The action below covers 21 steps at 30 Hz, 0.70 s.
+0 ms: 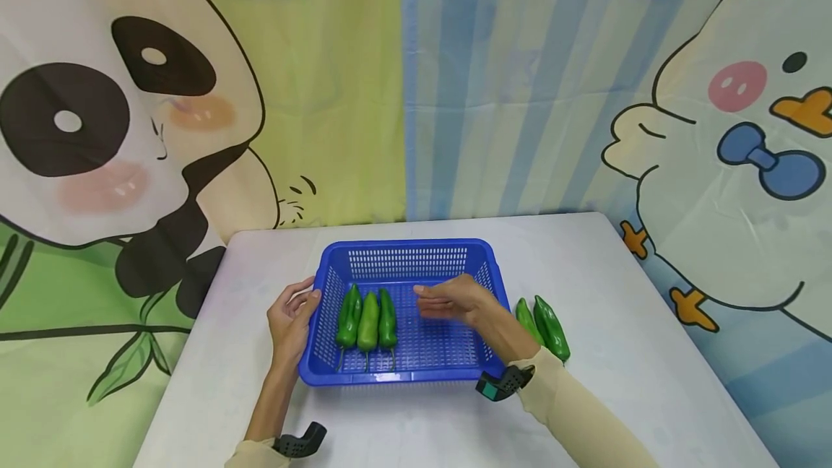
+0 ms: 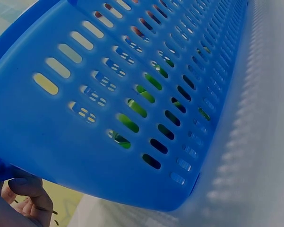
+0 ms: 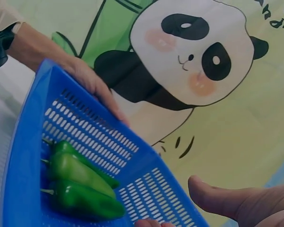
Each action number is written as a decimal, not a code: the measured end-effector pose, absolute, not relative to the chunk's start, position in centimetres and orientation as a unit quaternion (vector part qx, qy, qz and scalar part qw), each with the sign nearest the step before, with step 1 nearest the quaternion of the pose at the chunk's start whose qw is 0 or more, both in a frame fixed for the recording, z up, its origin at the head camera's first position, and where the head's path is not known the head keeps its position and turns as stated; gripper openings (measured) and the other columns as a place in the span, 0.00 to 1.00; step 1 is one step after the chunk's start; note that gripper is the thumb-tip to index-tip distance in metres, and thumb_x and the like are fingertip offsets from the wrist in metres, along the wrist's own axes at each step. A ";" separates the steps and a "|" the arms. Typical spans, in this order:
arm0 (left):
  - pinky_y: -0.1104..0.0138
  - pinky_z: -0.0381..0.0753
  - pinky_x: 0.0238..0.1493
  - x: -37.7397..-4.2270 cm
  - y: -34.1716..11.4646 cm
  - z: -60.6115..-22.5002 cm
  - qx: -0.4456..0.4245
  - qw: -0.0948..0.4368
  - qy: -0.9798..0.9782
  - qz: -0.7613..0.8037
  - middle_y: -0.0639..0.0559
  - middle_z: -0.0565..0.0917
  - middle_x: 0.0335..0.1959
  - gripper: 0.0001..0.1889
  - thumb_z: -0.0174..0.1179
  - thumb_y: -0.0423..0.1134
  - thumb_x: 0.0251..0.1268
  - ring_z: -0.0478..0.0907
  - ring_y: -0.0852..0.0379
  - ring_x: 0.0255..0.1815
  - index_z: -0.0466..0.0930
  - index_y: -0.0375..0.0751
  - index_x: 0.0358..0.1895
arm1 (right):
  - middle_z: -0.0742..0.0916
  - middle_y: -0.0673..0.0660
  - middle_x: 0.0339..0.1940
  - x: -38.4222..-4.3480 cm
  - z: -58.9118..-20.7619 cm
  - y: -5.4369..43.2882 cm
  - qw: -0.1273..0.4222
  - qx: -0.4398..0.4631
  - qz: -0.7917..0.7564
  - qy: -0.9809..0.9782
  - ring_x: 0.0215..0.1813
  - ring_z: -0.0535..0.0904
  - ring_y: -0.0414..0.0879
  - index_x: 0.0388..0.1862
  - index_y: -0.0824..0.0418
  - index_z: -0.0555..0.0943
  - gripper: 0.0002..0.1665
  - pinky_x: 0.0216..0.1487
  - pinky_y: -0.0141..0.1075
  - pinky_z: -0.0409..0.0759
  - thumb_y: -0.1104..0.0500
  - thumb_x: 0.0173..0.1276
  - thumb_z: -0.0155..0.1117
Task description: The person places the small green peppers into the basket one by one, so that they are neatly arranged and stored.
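Peppers [image 1: 367,321] lie three abreast in the blue basket [image 1: 432,356], left side; I see the left hand [image 1: 290,321] pinching its left rim, the right hand [image 1: 458,297], fingers extended, over it, two more peppers [image 1: 551,327] on the table [image 1: 624,388], right

Holds the blue basket [image 1: 416,377] at its left edge with the left hand [image 1: 290,321], poises the right hand [image 1: 456,297] above its right half, with three green peppers [image 1: 367,320] near the left edge, two loose peppers [image 1: 552,328] outside the right
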<state>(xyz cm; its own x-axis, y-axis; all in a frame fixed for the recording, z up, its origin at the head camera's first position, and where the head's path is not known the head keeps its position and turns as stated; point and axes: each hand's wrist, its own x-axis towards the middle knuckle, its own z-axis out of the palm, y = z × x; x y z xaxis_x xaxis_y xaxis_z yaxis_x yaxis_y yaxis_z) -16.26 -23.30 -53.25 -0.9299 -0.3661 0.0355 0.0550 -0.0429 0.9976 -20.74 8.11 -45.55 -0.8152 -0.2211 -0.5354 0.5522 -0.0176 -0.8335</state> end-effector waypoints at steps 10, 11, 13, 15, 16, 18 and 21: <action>0.75 0.91 0.41 -16.4 -23.3 -53.3 0.117 0.151 -0.676 -0.712 0.62 0.90 0.38 0.19 0.67 0.36 0.79 0.89 0.67 0.36 0.83 0.31 0.66 | 0.94 0.68 0.49 -20.4 -43.4 10.6 0.277 0.069 -0.704 0.651 0.56 0.94 0.59 0.56 0.75 0.88 0.19 0.69 0.57 0.85 0.61 0.76 0.75; 0.75 0.91 0.41 -16.4 -23.3 -53.2 0.118 0.150 -0.678 -0.710 0.62 0.90 0.38 0.19 0.67 0.36 0.80 0.89 0.67 0.36 0.83 0.32 0.66 | 0.94 0.67 0.50 -20.4 -43.1 10.9 0.277 0.064 -0.704 0.651 0.55 0.94 0.58 0.58 0.75 0.88 0.20 0.70 0.58 0.84 0.61 0.77 0.74; 0.75 0.91 0.42 -16.4 -23.3 -53.2 0.119 0.149 -0.679 -0.709 0.62 0.90 0.39 0.18 0.67 0.36 0.80 0.89 0.67 0.37 0.83 0.32 0.66 | 0.95 0.66 0.50 -20.3 -42.6 11.6 0.275 0.057 -0.703 0.653 0.53 0.95 0.55 0.60 0.75 0.87 0.21 0.71 0.58 0.83 0.60 0.78 0.72; 0.75 0.91 0.42 -16.4 -23.2 -53.2 0.120 0.148 -0.681 -0.708 0.61 0.90 0.39 0.19 0.67 0.37 0.80 0.90 0.67 0.37 0.83 0.32 0.66 | 0.95 0.64 0.51 -20.3 -42.2 12.4 0.272 0.050 -0.703 0.655 0.51 0.95 0.52 0.64 0.77 0.84 0.24 0.71 0.56 0.83 0.60 0.79 0.71; 0.75 0.91 0.42 -16.4 -23.2 -53.2 0.120 0.147 -0.681 -0.707 0.61 0.90 0.40 0.18 0.66 0.37 0.80 0.90 0.67 0.37 0.83 0.32 0.66 | 0.95 0.64 0.52 -20.2 -42.0 12.8 0.271 0.043 -0.703 0.656 0.51 0.95 0.50 0.66 0.78 0.83 0.25 0.70 0.55 0.84 0.59 0.80 0.70; 0.74 0.91 0.42 -16.4 -23.2 -53.2 0.120 0.146 -0.681 -0.708 0.61 0.90 0.40 0.18 0.66 0.36 0.80 0.90 0.67 0.37 0.83 0.32 0.66 | 0.95 0.63 0.52 -20.2 -41.6 13.6 0.268 0.040 -0.703 0.657 0.50 0.95 0.48 0.68 0.79 0.80 0.27 0.69 0.52 0.85 0.59 0.81 0.68; 0.74 0.91 0.42 -16.4 -23.3 -53.2 0.119 0.146 -0.682 -0.707 0.62 0.90 0.40 0.18 0.66 0.36 0.80 0.90 0.67 0.38 0.83 0.32 0.66 | 0.95 0.60 0.52 -20.0 -41.2 14.8 0.264 0.044 -0.710 0.651 0.50 0.95 0.47 0.72 0.80 0.76 0.30 0.68 0.48 0.86 0.60 0.82 0.67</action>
<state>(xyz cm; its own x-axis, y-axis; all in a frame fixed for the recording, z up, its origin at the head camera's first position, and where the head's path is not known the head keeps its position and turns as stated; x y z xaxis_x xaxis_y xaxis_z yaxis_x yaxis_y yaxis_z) -16.35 -23.26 -53.18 -0.9292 -0.3685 0.0299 0.0428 -0.0269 0.9987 -20.02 14.77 -41.19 -0.8564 -0.3183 -0.4065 0.4323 -0.0118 -0.9017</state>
